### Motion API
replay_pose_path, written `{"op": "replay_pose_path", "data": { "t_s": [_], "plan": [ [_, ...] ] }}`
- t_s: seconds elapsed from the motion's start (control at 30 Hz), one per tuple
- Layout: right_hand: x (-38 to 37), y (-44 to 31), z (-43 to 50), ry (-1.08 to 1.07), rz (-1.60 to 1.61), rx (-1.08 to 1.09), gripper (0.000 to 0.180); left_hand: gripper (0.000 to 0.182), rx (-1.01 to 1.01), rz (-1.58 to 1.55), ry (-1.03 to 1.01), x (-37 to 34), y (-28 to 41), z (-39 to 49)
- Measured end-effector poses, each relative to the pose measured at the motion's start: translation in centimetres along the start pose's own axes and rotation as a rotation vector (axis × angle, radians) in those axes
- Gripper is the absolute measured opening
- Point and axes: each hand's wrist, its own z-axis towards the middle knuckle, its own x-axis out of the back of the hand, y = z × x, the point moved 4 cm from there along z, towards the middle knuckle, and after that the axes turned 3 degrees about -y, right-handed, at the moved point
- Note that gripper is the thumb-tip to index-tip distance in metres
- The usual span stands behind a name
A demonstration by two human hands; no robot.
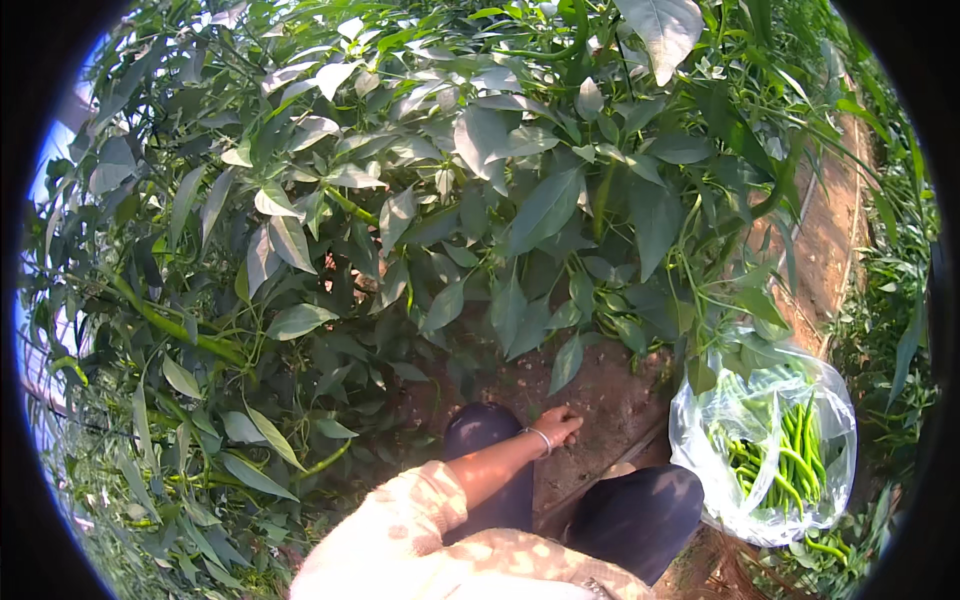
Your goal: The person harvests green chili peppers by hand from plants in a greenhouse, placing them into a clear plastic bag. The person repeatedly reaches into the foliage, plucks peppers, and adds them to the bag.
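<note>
My left hand (560, 426), with a bangle at the wrist, hangs over the bare soil (600, 382) between my knees and the pepper plants. Its fingers are curled; whether anything is inside them is hidden. My right hand is out of view. To the right of my knees stands an open clear plastic bag (686, 435) holding many long green chili peppers (802, 454). Leafy pepper plants (544, 210) fill the space before me. A long green pepper (330, 457) hangs low among leaves at the left, and another (351, 206) shows higher up.
My knees in dark trousers (637, 517) are bent close to the soil. A dirt path (825, 217) with a thin line along it runs up the right side. More plants (885, 300) grow beyond it. Stems and leaves overhang the bag's top edge.
</note>
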Motion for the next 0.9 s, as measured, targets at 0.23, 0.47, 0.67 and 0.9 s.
{"op": "replay_pose_path", "data": {
  "t_s": [0.23,0.47,0.67,0.9],
  "plan": [
    [2.7,7.3,-4.2,-0.096,-0.240,-0.024,0.025,0.027,-0.129,-0.116,0.040,-0.1,0.7,-3.5],
    [11.1,-10.7,-7.7,0.663,0.475,0.793,0.018,0.029,-0.379,0.218,0.240,1.6,0.3,-12.3],
    [11.3,-24.5,-23.4,0.710,0.084,1.342,0.011,0.027,-0.733,0.344,0.274,0.7,4.2,-17.3],
    [10.4,-34.8,-30.5,0.565,-0.074,1.753,0.025,0.025,-0.872,0.571,0.277,2.4,6.3,-14.7]
  ]
}}
